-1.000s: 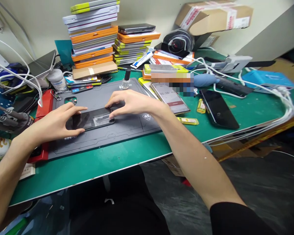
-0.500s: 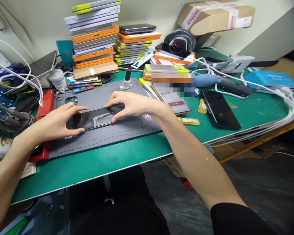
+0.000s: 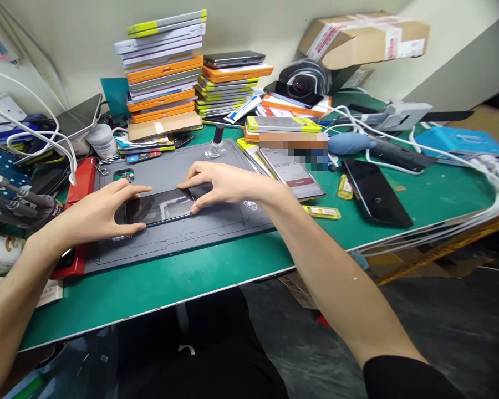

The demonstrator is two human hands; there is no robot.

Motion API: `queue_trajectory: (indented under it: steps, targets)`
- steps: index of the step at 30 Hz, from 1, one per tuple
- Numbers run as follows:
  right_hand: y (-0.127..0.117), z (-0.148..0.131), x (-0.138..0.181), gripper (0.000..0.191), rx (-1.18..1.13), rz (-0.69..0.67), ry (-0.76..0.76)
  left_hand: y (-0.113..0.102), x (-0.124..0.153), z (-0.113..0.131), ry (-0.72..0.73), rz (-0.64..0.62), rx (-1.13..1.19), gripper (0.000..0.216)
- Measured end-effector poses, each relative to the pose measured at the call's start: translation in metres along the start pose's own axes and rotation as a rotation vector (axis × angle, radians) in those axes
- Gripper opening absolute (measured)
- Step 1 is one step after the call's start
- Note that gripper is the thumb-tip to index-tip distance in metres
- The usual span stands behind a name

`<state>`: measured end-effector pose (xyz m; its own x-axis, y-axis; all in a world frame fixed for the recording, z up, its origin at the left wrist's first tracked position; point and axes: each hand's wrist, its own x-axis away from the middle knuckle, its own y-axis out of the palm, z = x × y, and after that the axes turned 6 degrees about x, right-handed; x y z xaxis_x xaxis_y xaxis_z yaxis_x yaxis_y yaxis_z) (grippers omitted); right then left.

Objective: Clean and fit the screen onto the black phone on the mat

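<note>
A black smartphone [image 3: 164,208] lies screen up on the dark grey work mat [image 3: 228,224], and pale reflections cross its glass. My left hand [image 3: 102,209] grips its left end, thumb on the near edge and fingers on the far edge. Around the opposite end, the thumb and fingers of my right hand [image 3: 216,184] close on the two long edges. Behind the phone stands a small clear bottle with a black cap [image 3: 217,141]. Small metallic parts [image 3: 127,175] sit in a recess of the mat, near my left fingers.
Stacked orange, grey and yellow flat boxes [image 3: 162,72] rise at the back. A phone showing a timer [image 3: 293,172] and another black phone [image 3: 376,191] lie to the right, near white cables [image 3: 488,183]. A red holder [image 3: 81,183] borders the mat's left side.
The whole view has shifted slightly downward in the picture. Both hands keep the same hold on the phone, which shows no clear movement on the mat.
</note>
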<state>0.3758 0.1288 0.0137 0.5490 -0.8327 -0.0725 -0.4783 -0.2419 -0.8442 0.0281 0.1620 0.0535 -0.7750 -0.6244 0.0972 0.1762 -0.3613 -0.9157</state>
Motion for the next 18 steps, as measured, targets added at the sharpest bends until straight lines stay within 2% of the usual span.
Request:
queue_trajectory:
  steps: [18]
  targets:
    - [0.0034,0.0065,0.0002,0.06,-0.043,0.023,-0.016,-0.0001,0.0014,-0.0014,-0.013,-0.004,0.003,0.098]
